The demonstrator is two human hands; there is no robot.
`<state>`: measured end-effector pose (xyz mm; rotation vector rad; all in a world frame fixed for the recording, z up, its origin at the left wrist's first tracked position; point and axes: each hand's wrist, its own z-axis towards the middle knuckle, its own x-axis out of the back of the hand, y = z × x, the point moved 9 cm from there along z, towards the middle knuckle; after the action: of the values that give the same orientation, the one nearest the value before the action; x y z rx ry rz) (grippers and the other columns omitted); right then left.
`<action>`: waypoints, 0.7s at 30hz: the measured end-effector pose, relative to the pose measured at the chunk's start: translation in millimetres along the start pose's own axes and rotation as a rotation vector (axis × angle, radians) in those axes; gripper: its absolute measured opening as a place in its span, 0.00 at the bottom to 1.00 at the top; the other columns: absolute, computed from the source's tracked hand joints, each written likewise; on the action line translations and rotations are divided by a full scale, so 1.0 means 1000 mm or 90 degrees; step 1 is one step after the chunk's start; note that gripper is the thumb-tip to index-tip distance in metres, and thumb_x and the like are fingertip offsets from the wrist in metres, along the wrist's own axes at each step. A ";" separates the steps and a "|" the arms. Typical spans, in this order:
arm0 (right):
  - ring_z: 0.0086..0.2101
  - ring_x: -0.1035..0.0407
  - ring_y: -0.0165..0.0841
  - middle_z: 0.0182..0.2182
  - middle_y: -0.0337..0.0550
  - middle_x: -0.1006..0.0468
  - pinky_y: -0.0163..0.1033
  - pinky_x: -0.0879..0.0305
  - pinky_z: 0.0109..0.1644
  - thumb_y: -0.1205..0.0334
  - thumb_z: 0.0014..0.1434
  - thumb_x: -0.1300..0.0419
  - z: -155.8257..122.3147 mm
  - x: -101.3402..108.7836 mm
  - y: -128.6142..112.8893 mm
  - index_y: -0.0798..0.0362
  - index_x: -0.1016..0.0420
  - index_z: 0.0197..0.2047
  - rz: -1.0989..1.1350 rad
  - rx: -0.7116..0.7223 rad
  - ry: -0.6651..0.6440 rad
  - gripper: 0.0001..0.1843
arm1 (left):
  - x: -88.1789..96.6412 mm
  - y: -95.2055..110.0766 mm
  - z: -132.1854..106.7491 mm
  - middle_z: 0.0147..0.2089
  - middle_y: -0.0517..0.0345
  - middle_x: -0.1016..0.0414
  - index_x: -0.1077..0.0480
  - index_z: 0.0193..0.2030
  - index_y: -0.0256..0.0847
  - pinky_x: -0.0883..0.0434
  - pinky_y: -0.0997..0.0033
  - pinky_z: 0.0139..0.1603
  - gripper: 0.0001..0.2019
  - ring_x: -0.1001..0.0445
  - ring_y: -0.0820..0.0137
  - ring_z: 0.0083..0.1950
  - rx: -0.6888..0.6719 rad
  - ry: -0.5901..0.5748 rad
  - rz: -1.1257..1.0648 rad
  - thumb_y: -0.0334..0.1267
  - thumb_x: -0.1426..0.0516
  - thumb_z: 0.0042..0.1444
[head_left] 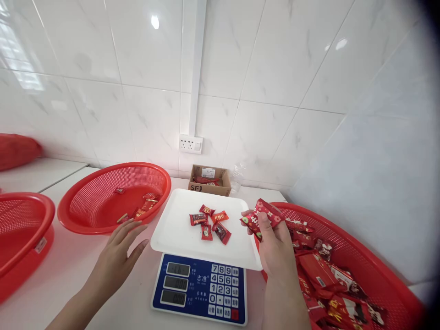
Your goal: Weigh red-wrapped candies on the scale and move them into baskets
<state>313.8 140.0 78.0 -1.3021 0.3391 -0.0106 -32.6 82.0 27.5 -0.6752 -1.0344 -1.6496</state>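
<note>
Your right hand (277,243) has its fingers clasped around red flower-printed candy (256,221) at the right edge of the scale's white tray (175,220), where five wrapped sweets (206,232) lie. Your left hand (115,254), fingers released, is near a red basket (82,228).

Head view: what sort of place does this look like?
Probably a small weighing or packing room for wrapped goods: a digital scale bears small wrapped packets on its white tray, and red perforated baskets stand around it, one well filled with packets.
</note>
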 end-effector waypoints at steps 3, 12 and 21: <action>0.30 0.27 0.34 0.30 0.43 0.20 0.39 0.31 0.32 0.45 0.50 0.38 -0.002 -0.001 -0.003 0.52 0.27 0.34 0.013 -0.002 0.005 0.18 | 0.002 -0.004 -0.006 0.58 0.48 0.33 0.33 0.53 0.45 0.34 0.46 0.55 0.22 0.42 0.52 0.64 -0.023 0.025 0.028 0.52 0.53 0.58; 0.33 0.26 0.37 0.34 0.45 0.20 0.40 0.31 0.33 0.46 0.50 0.37 -0.001 0.005 -0.005 0.52 0.27 0.46 0.041 0.021 0.002 0.24 | -0.004 -0.025 -0.008 0.63 0.46 0.39 0.42 0.62 0.45 0.45 0.40 0.61 0.29 0.45 0.51 0.66 -0.021 0.021 0.104 0.56 0.54 0.58; 0.34 0.26 0.39 0.33 0.45 0.19 0.42 0.29 0.35 0.49 0.48 0.36 -0.001 0.010 -0.002 0.52 0.25 0.44 0.014 0.008 0.018 0.22 | 0.018 -0.055 0.011 0.54 0.44 0.29 0.36 0.57 0.39 0.42 0.45 0.59 0.27 0.34 0.53 0.57 0.033 -0.021 0.167 0.53 0.57 0.60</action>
<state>323.8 136.4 77.1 -1.2870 0.3760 -0.0126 -91.2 88.6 30.6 -0.7708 -0.9647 -1.3847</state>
